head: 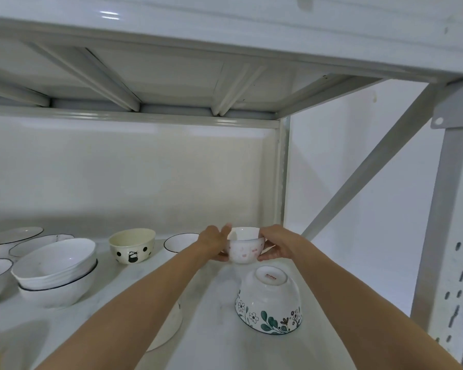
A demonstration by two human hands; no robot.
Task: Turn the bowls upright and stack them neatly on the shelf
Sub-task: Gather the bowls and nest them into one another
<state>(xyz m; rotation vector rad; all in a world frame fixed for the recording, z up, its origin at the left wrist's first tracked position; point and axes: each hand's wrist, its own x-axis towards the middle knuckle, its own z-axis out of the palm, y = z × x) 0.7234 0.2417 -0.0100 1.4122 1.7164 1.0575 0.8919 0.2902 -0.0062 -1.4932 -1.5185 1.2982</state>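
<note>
The shelf [219, 329] carries several bowls. The floral bowl [269, 300] sits upside down, still to be turned. Just behind it, the small pink-speckled bowl [243, 248] is upright, pinched between the left hand [213, 243] and right hand [275, 243], each grip pressed to its sides. It looks ready to be stacked next.

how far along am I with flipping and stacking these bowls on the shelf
Partly done. A stack of white bowls already sits upright at the left. Your left hand and right hand hold a small pink-speckled bowl upright. The floral bowl still lies upside down, and the cream dotted bowl stands unstacked.
</note>
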